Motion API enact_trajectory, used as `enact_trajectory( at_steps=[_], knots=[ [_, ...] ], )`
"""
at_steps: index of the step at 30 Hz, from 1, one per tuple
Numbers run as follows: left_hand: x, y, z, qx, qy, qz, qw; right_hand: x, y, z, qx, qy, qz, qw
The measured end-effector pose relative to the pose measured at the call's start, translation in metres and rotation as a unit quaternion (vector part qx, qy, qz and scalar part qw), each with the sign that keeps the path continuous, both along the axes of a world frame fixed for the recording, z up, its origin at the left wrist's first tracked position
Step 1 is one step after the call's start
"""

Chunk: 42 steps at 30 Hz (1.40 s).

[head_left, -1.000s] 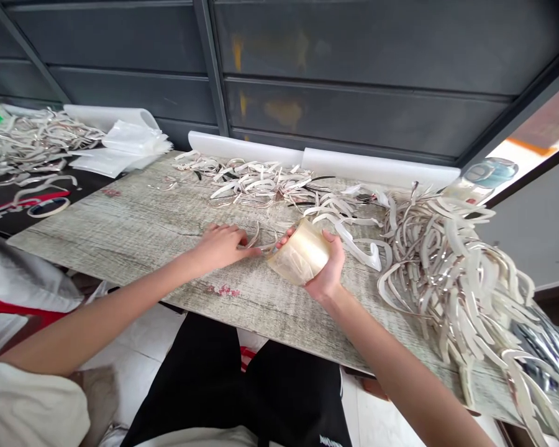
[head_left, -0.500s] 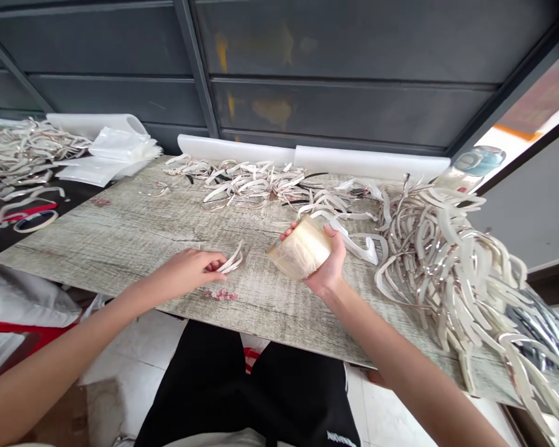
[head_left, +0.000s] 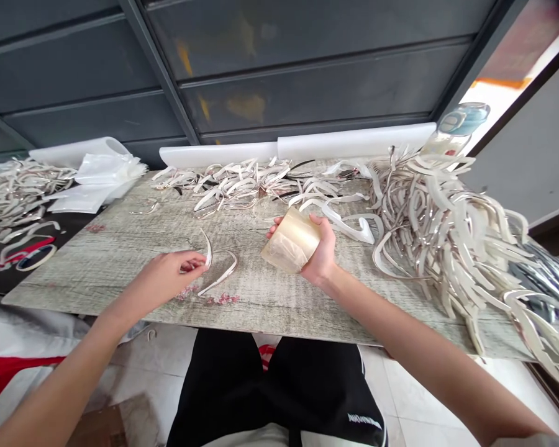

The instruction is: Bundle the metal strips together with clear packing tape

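My right hand [head_left: 320, 250] is shut around a wide roll of clear packing tape [head_left: 290, 241], which it holds just above the board. My left hand [head_left: 170, 277] pinches a thin curved whitish strip [head_left: 207, 250] between its fingers. A second thin strip [head_left: 218, 274] curves across the board just right of those fingertips, and I cannot tell whether it touches them. To the right of the tape rises a large tangled heap of similar strips [head_left: 440, 242].
The wood-patterned board [head_left: 97, 270] also bears a looser pile of strips [head_left: 233, 186] at the back. Behind it stand white foam bars [head_left: 354, 141]. Further strips [head_left: 18, 195], plastic bags [head_left: 100, 180] and a tape roll [head_left: 36, 257] lie at the left, on a black surface.
My left hand has moved left, and the strips near it now lie apart instead of bunched. My right hand still grips the tape. The whole view has shifted as my head moved.
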<state>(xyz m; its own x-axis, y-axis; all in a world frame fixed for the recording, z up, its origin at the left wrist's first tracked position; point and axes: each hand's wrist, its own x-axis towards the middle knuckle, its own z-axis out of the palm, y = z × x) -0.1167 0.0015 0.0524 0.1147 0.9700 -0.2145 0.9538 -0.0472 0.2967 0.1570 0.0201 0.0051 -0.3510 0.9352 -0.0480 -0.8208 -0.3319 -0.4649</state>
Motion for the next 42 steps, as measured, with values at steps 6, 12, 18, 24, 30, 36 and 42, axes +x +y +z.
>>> enact_trajectory(
  at_steps=[6,12,18,24,30,36,42],
  knots=[
    [0.046,0.002,-0.016,0.072,0.098,0.01,0.992,0.0,0.0,-0.001,0.016,-0.013,0.001,1.0],
    [0.063,0.001,-0.037,0.057,0.135,-0.01,0.989,0.0,0.002,-0.001,0.011,-0.012,0.01,1.0],
    [0.062,-0.037,-0.026,-0.009,-0.069,-0.02,0.997,0.0,-0.001,-0.001,0.017,-0.014,0.011,1.0],
    [0.072,-0.114,-0.03,-0.156,-0.363,-0.012,0.919,0.001,-0.002,-0.001,0.026,-0.039,-0.005,0.999],
    [0.097,-0.151,-0.071,-0.246,-0.506,0.021,0.827,-0.002,-0.005,-0.003,0.048,-0.047,-0.011,0.998],
    [0.118,-0.154,-0.107,-0.191,-0.553,0.116,0.803,-0.013,-0.027,-0.002,0.082,-0.099,-0.072,0.989],
    [0.123,-0.148,-0.111,-0.174,-0.598,0.141,0.769,-0.017,-0.041,-0.003,0.091,-0.181,-0.058,0.978]
  ],
)
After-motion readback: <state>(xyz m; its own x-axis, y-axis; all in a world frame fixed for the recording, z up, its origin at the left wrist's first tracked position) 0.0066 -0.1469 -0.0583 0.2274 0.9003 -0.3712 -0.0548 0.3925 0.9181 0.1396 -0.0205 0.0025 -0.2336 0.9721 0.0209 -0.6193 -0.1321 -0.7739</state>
